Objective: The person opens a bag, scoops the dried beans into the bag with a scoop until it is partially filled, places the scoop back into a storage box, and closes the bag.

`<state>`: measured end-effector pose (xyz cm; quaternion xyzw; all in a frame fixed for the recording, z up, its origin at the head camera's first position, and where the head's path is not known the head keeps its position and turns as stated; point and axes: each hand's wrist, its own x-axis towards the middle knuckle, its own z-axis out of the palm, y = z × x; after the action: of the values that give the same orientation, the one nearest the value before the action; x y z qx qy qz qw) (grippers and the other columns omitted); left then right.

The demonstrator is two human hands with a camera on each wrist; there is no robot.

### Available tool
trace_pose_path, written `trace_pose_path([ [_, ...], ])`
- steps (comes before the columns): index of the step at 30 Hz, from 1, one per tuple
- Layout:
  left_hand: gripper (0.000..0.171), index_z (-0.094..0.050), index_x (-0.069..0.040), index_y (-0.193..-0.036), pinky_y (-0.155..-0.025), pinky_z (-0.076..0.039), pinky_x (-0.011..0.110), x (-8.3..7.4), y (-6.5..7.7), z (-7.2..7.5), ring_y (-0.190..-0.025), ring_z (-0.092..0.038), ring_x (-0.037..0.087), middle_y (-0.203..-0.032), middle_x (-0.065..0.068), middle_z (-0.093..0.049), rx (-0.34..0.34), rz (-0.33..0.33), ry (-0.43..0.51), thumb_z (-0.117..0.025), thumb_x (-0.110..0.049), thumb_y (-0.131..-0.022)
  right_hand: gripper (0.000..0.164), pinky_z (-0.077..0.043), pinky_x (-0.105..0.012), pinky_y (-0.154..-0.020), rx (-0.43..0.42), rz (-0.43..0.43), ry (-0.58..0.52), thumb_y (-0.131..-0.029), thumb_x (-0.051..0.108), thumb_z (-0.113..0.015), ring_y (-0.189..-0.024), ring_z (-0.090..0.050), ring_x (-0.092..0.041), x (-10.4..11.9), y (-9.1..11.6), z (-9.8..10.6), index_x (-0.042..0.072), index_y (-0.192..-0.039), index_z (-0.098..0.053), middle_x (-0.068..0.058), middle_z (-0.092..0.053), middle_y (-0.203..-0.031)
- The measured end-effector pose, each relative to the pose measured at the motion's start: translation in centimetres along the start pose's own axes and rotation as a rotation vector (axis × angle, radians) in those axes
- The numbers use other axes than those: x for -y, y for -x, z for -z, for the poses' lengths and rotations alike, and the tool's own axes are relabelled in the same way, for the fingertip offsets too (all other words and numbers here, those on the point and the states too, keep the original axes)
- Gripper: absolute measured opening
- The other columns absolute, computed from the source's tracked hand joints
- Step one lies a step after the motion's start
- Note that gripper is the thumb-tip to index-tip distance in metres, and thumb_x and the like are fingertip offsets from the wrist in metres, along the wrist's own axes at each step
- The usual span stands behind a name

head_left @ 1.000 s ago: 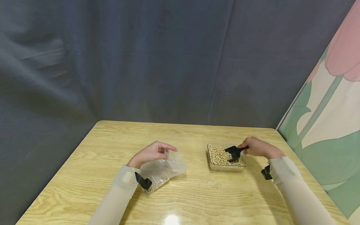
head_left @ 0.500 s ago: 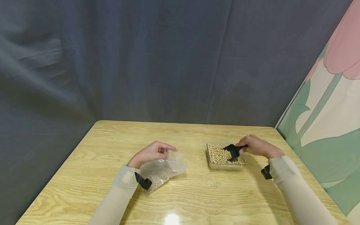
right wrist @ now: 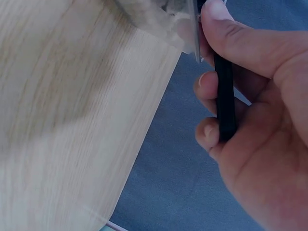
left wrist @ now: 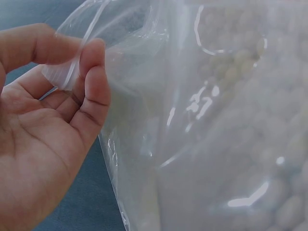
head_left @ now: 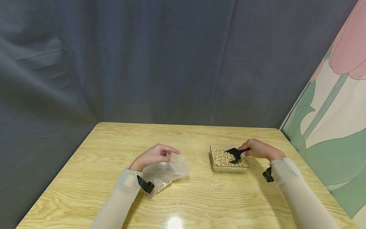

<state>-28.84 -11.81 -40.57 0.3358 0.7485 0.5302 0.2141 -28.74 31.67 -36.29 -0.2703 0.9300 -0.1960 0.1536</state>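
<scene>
My left hand [head_left: 154,157] pinches the zip edge of a clear plastic bag [head_left: 164,176] between thumb and fingers. Pale round beans fill the bag's lower part, and its mouth stands partly apart in the left wrist view, where the zip strip [left wrist: 91,24] runs past my fingertips. At the right, my right hand [head_left: 258,149] grips the handle of a black scoop [head_left: 236,153]. The scoop's blade dips among soybeans [head_left: 221,156] in a clear rectangular container [head_left: 228,170]. In the right wrist view, my fingers curl round the black handle [right wrist: 225,101].
Both things rest on a light wood-grain table [head_left: 114,140]. Faint small marks [head_left: 218,185] show on its top in front of the container. A dark blue curtain [head_left: 160,63] hangs behind, and a flower-patterned panel [head_left: 337,127] stands along the right side.
My right hand has shifted slightly left, with the scoop tilting and working among the soybeans. My left hand and the bag have stayed put.
</scene>
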Motion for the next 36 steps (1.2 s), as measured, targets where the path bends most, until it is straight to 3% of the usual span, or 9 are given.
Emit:
trace_pose_path([
  [19, 0.040, -0.057, 0.004, -0.130, -0.057, -0.035, 0.022, 0.2, 0.1, -0.1, -0.056, -0.037, 0.006, -0.072, 0.005, -0.056, 0.005, 0.006, 0.022, -0.053, 0.005, -0.090, 0.036, -0.048, -0.052, -0.092, 0.055, -0.083, -0.103, -0.093, 0.012, -0.059, -0.119, -0.051, -0.048, -0.4, -0.3, -1.2, -0.009, -0.122, -0.062, -0.031, -0.056, -0.127],
  [25, 0.039, -0.058, 0.004, -0.130, -0.058, -0.034, 0.023, 0.1, 0.1, -0.1, -0.055, -0.036, 0.006, -0.068, -0.001, -0.053, 0.003, 0.012, 0.019, -0.053, 0.004, -0.091, 0.036, -0.048, -0.051, -0.093, 0.085, -0.103, -0.138, -0.095, 0.015, -0.057, -0.120, -0.051, -0.047, -0.3, -0.5, -1.1, -0.008, -0.122, -0.062, -0.031, -0.054, -0.130],
  [36, 0.039, -0.057, 0.005, -0.130, -0.057, -0.033, 0.023, 0.0, 0.0, -0.2, -0.052, -0.033, 0.006, -0.066, -0.002, -0.051, 0.011, 0.010, 0.019, -0.053, 0.004, -0.091, 0.032, -0.049, -0.050, -0.092, 0.004, -0.133, -0.135, -0.093, 0.015, -0.061, -0.120, -0.052, -0.046, -0.1, -0.3, -1.9, -0.004, -0.118, -0.066, -0.027, -0.057, -0.128],
])
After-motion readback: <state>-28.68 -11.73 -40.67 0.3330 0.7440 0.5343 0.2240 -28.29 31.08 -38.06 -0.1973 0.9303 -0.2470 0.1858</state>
